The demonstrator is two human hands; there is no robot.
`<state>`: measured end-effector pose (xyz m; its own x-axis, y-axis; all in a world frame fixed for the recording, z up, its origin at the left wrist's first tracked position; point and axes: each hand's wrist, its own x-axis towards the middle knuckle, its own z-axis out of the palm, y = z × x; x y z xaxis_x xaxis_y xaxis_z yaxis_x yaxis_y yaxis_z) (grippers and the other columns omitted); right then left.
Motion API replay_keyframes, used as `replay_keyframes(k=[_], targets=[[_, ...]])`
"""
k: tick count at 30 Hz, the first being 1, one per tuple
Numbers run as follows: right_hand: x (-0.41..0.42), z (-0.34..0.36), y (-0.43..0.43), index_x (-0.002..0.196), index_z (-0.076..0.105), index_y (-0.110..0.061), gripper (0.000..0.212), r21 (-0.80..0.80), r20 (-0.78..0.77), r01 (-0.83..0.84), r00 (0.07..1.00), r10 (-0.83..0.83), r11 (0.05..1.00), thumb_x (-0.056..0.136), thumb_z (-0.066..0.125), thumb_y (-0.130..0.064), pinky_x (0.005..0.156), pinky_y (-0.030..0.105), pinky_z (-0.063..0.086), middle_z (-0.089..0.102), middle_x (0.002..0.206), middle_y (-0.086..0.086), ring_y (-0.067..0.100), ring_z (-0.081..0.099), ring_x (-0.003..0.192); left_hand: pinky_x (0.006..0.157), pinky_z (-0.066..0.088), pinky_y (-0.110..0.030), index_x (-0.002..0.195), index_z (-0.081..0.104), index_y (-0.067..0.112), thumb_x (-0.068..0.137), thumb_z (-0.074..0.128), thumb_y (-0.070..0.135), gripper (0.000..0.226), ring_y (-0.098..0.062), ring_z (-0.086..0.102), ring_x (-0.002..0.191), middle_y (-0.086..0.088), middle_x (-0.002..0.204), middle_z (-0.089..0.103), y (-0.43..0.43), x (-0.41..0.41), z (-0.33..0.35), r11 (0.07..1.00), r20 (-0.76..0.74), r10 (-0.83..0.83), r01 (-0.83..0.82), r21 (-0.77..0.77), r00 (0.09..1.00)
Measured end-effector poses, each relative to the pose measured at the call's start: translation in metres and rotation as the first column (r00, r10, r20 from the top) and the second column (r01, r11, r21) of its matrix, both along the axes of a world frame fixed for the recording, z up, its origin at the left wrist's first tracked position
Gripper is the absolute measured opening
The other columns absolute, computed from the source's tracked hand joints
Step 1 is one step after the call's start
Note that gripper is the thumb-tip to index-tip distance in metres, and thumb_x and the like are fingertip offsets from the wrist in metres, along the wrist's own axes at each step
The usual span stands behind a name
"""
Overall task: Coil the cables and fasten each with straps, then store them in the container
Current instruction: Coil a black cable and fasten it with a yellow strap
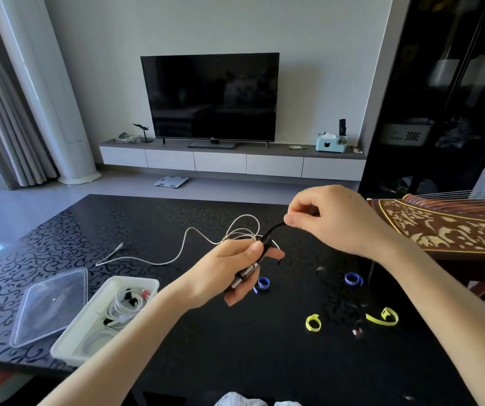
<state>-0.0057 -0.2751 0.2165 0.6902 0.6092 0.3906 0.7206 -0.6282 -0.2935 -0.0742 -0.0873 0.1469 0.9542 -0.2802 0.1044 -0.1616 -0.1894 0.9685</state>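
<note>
Now | left hand (pixel 235 268) grips black cable (pixel 270 232); right hand (pixel 332 218) fingers (pixel 294 219) pinch it

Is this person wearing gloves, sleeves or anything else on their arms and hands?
No. The left hand and right hand are bare: no gloves, rings or watch show. The left forearm and right forearm are uncovered down to the frame's edge; no sleeve shows.
</note>
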Motion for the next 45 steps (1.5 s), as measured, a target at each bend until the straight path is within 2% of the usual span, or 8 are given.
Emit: replay_keyframes(k=[3, 8, 14, 18, 26, 33, 38, 45], targets=[[0.008, 0.007, -0.004, 0.062, 0.064, -0.024, 0.024, 0.065, -0.344, -0.09, 0.933, 0.107, 0.994, 0.087, 0.066, -0.026, 0.061, 0.026, 0.038, 0.057, 0.056, -0.01, 0.003, 0.048, 0.055, 0.043, 0.02, -0.022, 0.104, 0.068, 0.016, 0.094, 0.038, 0.035, 0.037, -0.014, 0.023, 0.044, 0.0, 0.051, 0.031, 0.0, -0.001, -0.002, 0.994, -0.006, 0.004, -0.004, -0.111, 1.0], [0.003, 0.011, -0.005, 0.061, 0.065, -0.015, 0.028, 0.182, -0.579, -0.139, 0.785, 0.221, 0.973, 0.088, 0.063, -0.015, 0.055, 0.01, 0.036, 0.051, 0.057, -0.002, 0.002, 0.043, 0.051, 0.043, 0.017, -0.021, 0.097, 0.064, 0.008, 0.094, 0.038, 0.036, 0.038, -0.011, 0.02, 0.045, 0.003, 0.053, 0.027, 0.001, 0.0, 0.0, 0.992, -0.016, 0.025, -0.027, -0.121, 1.0], [0.008, 0.01, 0.001, 0.068, 0.056, 0.005, 0.032, 0.112, -0.622, -0.133, 0.763, 0.173, 0.985, 0.092, 0.057, -0.017, 0.047, 0.02, 0.021, 0.03, 0.052, 0.002, 0.014, 0.021, 0.053, 0.047, 0.029, -0.023, 0.091, 0.062, 0.005, 0.096, 0.034, 0.034, 0.04, -0.018, 0.029, 0.044, -0.004, 0.052, 0.036, 0.003, -0.003, 0.0, 0.988, -0.016, -0.066, 0.064, -0.141, 0.998], [0.012, 0.011, 0.006, 0.046, 0.037, -0.014, 0.05, 0.136, -0.686, -0.159, 0.697, 0.209, 0.978, 0.093, 0.053, -0.014, 0.051, 0.028, 0.012, 0.021, 0.051, 0.0, 0.014, 0.014, 0.05, 0.045, 0.033, -0.022, 0.086, 0.06, 0.003, 0.095, 0.035, 0.033, 0.04, -0.016, 0.033, 0.04, -0.002, 0.048, 0.038, 0.004, -0.005, 0.002, 0.971, -0.052, -0.113, 0.099, -0.218, 0.992], [0.025, 0.004, 0.006, 0.05, 0.053, -0.015, 0.038, 0.325, -0.768, -0.081, 0.559, 0.313, 0.942, 0.086, 0.061, -0.024, 0.046, 0.023, 0.011, 0.027, 0.042, -0.006, 0.008, 0.018, 0.041, 0.034, 0.021, -0.017, 0.085, 0.061, 0.004, 0.093, 0.04, 0.034, 0.038, -0.004, 0.026, 0.031, 0.007, 0.042, 0.03, 0.003, 0.001, 0.002, 0.823, -0.125, -0.211, 0.107, -0.558, 0.969], [0.01, -0.009, 0.007, 0.104, 0.066, -0.013, 0.049, 0.392, -0.68, -0.084, 0.644, 0.35, 0.916, 0.063, 0.07, -0.04, 0.044, 0.013, 0.025, 0.054, 0.064, -0.011, 0.001, 0.037, 0.043, 0.034, 0.025, -0.019, 0.064, 0.054, 0.014, 0.09, 0.043, 0.036, 0.036, -0.005, 0.028, 0.031, 0.008, 0.038, 0.032, 0.005, 0.004, 0.01, 0.646, -0.115, -0.23, 0.063, -0.761, 0.966], [-0.009, -0.032, 0.023, 0.081, 0.066, -0.017, 0.019, 0.345, -0.459, -0.149, 0.834, 0.305, 0.927, 0.084, 0.067, -0.035, 0.059, 0.014, 0.043, 0.062, 0.068, -0.006, 0.0, 0.055, 0.058, 0.031, 0.026, -0.018, 0.057, 0.047, 0.016, 0.091, 0.045, 0.036, 0.04, -0.006, 0.032, 0.028, 0.006, 0.036, 0.034, 0.001, 0.007, 0.013, 0.609, -0.173, -0.16, -0.041, -0.792, 0.972], [-0.014, -0.038, 0.033, 0.071, 0.051, -0.01, 0.028, 0.373, -0.571, -0.049, 0.775, 0.271, 0.927, 0.098, 0.045, -0.017, 0.04, 0.019, 0.027, 0.049, 0.057, 0.003, 0.006, 0.035, 0.04, 0.048, 0.045, -0.024, 0.053, 0.049, 0.013, 0.088, 0.042, 0.035, 0.041, -0.016, 0.048, 0.048, 0.0, 0.052, 0.043, -0.004, 0.006, 0.014, 0.673, -0.277, -0.073, -0.157, -0.723, 0.958]])
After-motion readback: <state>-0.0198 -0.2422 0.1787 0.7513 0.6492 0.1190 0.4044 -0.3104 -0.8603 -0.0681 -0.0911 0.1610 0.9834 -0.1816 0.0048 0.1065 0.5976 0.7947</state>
